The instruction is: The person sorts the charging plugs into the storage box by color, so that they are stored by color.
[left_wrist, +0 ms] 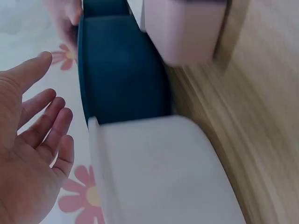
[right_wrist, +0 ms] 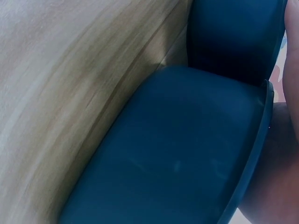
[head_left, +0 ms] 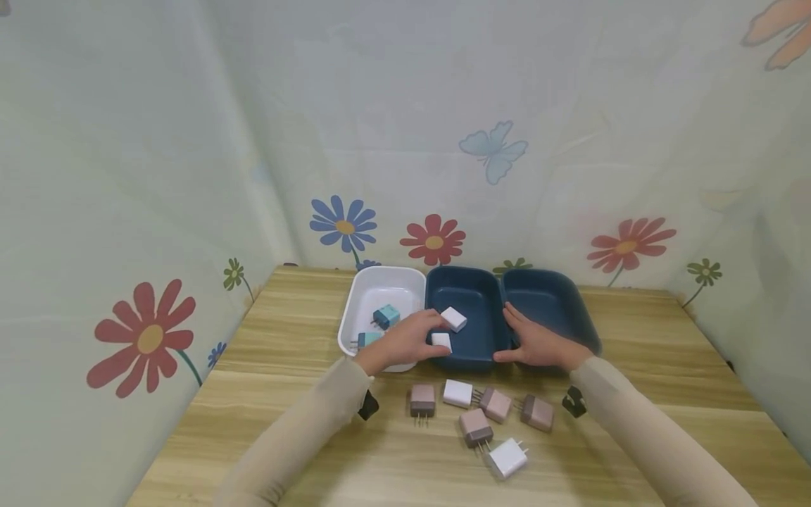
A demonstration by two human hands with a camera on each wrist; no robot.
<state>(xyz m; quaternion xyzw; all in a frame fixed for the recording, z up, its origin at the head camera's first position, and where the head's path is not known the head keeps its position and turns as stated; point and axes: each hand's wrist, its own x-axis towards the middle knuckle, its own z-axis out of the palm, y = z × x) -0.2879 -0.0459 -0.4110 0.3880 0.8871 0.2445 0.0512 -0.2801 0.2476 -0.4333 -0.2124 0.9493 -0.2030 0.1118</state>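
Head view: two white chargers (head_left: 453,319), smooth blocks with rounded edges, lie in the middle navy bin (head_left: 481,331), toward its 9 o'clock side. White bin (head_left: 346,310) at 9 o'clock from that, two teal chargers (head_left: 386,316) inside, two-tone light/dark; second navy bin (head_left: 551,299) at 3 o'clock. On the wood table (head_left: 665,394), toward 6 o'clock: four pink chargers (head_left: 475,427), dusty pink bodies, darker mauve ends, metal prongs, plus two more white ones. Left hand (head_left: 412,339) over the white/middle bin border, thumb and fingers apart, near the white chargers; can't tell if it touches the closest one. Right hand (head_left: 535,341) spread at the border between navy bins, thumb by the middle bin's 5 o'clock corner. Left wrist view: left hand loosely opened, at 9 o'clock beside the bins; one pink charger, blurry, at 1 o'clock. Right wrist view: right hand partly cut off at 3 o'clock, can't tell its finger spread there; navy bin walls fill the middle.
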